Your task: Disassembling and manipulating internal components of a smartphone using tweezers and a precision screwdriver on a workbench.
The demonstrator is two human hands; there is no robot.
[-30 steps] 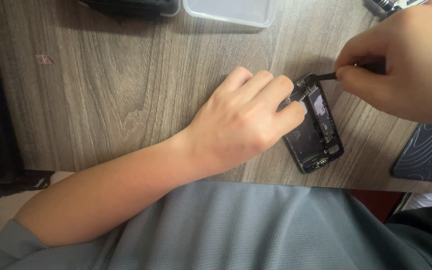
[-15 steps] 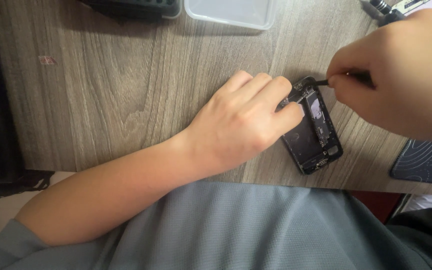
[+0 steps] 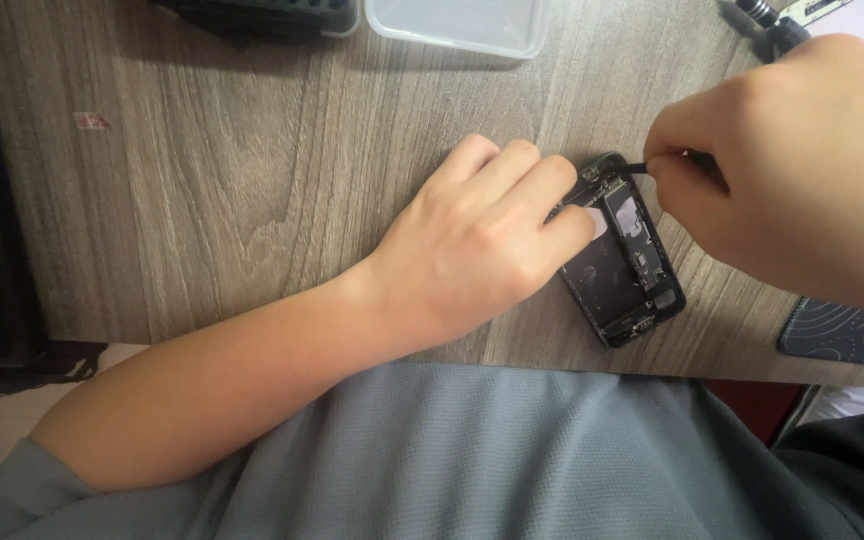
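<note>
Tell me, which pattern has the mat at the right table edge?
The mat is dark with thin pale wavy lines, in the head view.

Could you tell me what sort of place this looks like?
Probably a small phone-repair bench: an opened phone lies on a wooden table, a thin black tool probes it, and a clear plastic tray waits nearby.
</note>
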